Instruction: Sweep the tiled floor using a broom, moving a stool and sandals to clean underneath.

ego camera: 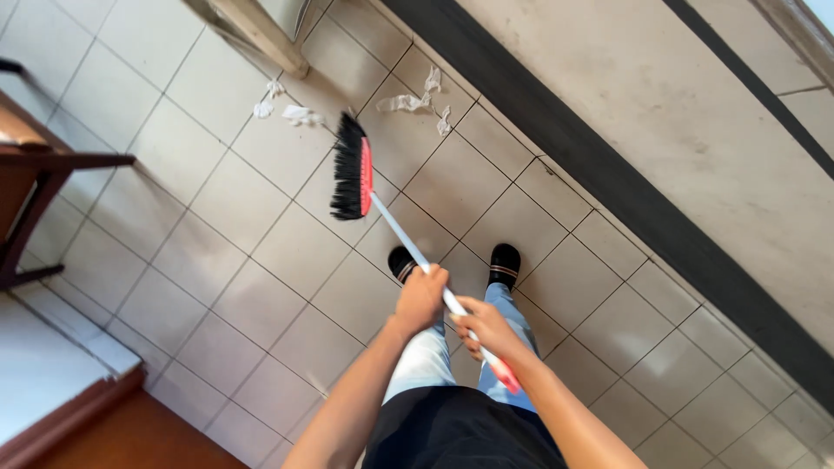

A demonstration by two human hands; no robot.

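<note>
Both hands are wrapped shut around a broom (365,187): the left hand (422,298) grips the white handle partway down, the right hand (486,328) closes around it higher up, just below the red end grip. The handle runs from about 5 o'clock up to 11 o'clock, and the black bristle head with its red back sits on the tiled floor (226,260) near the middle of the view, bristles pointing toward 9 o'clock. Looks like a light plastic broom to me, stiff thin handle, soft springy bristles, nothing fragile; a spread two-hand hold like this one seems the sensible place to grab it. Crumpled white paper scraps (415,100) lie at 12 o'clock past the bristles, with a few more (287,111) at 11 o'clock, light stuff that'd probably skid around. A dark wooden table (39,169) pokes in at 9 o'clock, mostly cut off. Black shoes (504,263) peek out under the handle. The fingertips are hidden behind the handle, and the pale post at the top edge is cropped so I can't tell what it belongs to.
</note>
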